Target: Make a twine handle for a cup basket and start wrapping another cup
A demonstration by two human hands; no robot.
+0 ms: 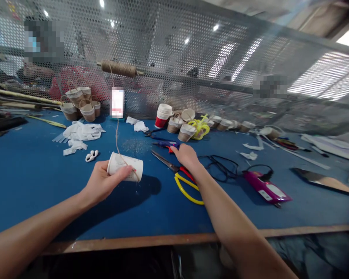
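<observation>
My left hand (103, 182) is closed round a white paper cup (126, 166) tipped on its side above the table. Its thumb presses a strand of twine (117, 135) against the cup wall. That strand runs up toward a twine spool (119, 68) on a rod at the mesh panel. My right hand (187, 157) is closed on a blue hot glue gun (166, 144) with a red trigger; its nozzle points left, and my fingers mostly hide the handle. Under my right wrist lie scissors (187, 190) with yellow and red handles, blades pointing up-left.
Twine-wrapped cups (87, 112) stand back left, more (187, 132) back right beside stacked red-white cups (163, 115). White scraps (83, 131) and white earbuds (92, 155) lie left. A purple power strip (266, 188), black cable (222, 168) and dark flat object (322, 181) lie right.
</observation>
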